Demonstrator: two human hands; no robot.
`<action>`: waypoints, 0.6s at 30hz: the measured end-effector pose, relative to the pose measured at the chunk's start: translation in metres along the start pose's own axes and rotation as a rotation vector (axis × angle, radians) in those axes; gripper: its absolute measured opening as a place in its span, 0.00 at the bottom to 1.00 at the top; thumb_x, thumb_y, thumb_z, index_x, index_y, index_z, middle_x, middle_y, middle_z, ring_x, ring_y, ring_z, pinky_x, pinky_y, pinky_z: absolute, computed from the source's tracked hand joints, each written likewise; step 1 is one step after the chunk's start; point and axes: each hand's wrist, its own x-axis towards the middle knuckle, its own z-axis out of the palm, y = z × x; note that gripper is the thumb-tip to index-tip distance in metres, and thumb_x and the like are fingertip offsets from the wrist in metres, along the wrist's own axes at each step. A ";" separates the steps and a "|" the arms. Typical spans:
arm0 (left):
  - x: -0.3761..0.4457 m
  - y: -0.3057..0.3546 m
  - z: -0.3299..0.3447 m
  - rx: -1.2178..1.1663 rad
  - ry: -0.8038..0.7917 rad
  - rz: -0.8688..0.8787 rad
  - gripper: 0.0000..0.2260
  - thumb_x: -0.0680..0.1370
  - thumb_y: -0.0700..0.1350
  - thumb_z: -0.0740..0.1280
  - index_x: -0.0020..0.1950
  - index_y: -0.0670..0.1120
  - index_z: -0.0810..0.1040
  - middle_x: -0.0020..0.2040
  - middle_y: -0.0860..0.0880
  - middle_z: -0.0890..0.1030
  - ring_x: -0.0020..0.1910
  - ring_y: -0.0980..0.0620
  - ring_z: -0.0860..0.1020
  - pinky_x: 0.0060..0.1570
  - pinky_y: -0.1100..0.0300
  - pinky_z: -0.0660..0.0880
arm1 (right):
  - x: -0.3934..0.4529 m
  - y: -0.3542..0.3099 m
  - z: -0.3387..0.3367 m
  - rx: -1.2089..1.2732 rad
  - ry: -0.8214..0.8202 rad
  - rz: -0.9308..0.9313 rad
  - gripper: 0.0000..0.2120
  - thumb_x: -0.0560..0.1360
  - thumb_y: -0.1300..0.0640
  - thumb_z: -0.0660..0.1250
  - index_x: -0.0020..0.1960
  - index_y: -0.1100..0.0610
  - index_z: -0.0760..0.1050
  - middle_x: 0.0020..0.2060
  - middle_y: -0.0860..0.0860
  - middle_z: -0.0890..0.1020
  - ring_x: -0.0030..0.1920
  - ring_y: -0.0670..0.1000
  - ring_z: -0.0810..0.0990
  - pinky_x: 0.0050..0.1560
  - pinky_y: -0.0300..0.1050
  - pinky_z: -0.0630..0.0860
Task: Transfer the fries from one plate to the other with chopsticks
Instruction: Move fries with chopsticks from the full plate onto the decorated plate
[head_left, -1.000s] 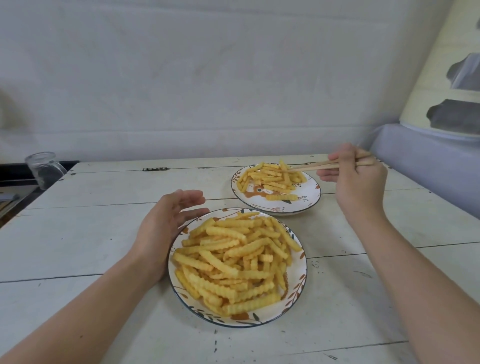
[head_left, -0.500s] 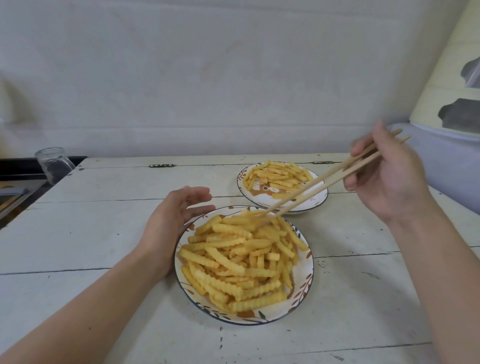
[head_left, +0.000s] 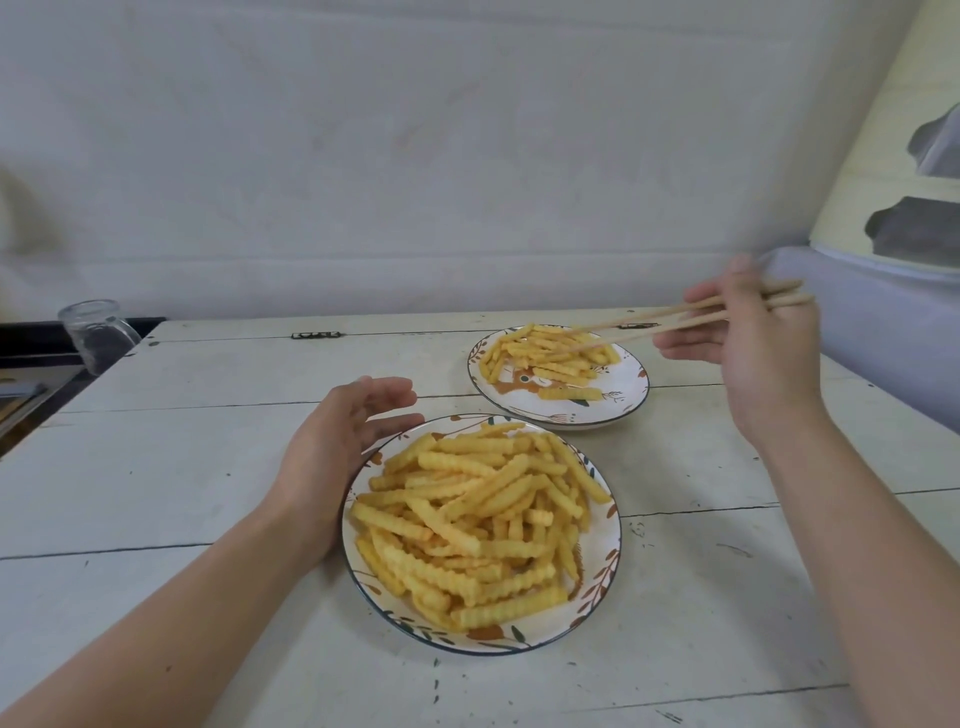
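A near plate (head_left: 602, 603) with a leaf pattern holds a big heap of crinkle-cut fries (head_left: 483, 514). A far plate (head_left: 618, 400) holds a smaller pile of fries (head_left: 550, 353). My right hand (head_left: 753, 353) grips a pair of wooden chopsticks (head_left: 654, 325), whose tips reach over the fries on the far plate. Whether a fry is between the tips I cannot tell. My left hand (head_left: 337, 452) rests against the left rim of the near plate with relaxed fingers.
Both plates sit on a white plank table (head_left: 182, 467). A glass jar (head_left: 96, 332) stands at the table's far left corner. A grey-blue cloth-covered surface (head_left: 883, 332) lies to the right, a white wall behind.
My right hand has swung the chopsticks from the near plate's fries back over the far plate. My left hand stays by the near plate's rim.
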 end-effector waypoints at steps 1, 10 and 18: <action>0.000 0.000 0.000 -0.004 -0.004 0.000 0.18 0.86 0.49 0.58 0.63 0.42 0.84 0.64 0.45 0.85 0.62 0.47 0.85 0.64 0.42 0.78 | 0.000 -0.001 0.000 -0.030 0.026 -0.025 0.23 0.85 0.46 0.57 0.39 0.60 0.76 0.27 0.52 0.80 0.29 0.58 0.84 0.30 0.48 0.81; 0.000 0.000 0.000 0.001 -0.012 0.000 0.18 0.85 0.50 0.59 0.64 0.42 0.84 0.65 0.46 0.85 0.61 0.47 0.85 0.64 0.43 0.79 | 0.007 0.010 -0.008 -0.150 0.020 -0.037 0.24 0.84 0.45 0.58 0.37 0.60 0.75 0.22 0.53 0.78 0.23 0.55 0.80 0.22 0.42 0.75; -0.001 0.001 0.000 0.015 -0.004 0.004 0.18 0.85 0.50 0.58 0.63 0.42 0.84 0.64 0.45 0.85 0.62 0.46 0.85 0.70 0.38 0.75 | 0.009 0.015 -0.007 -0.134 0.057 0.026 0.26 0.84 0.42 0.56 0.38 0.61 0.73 0.23 0.54 0.79 0.25 0.56 0.82 0.26 0.45 0.78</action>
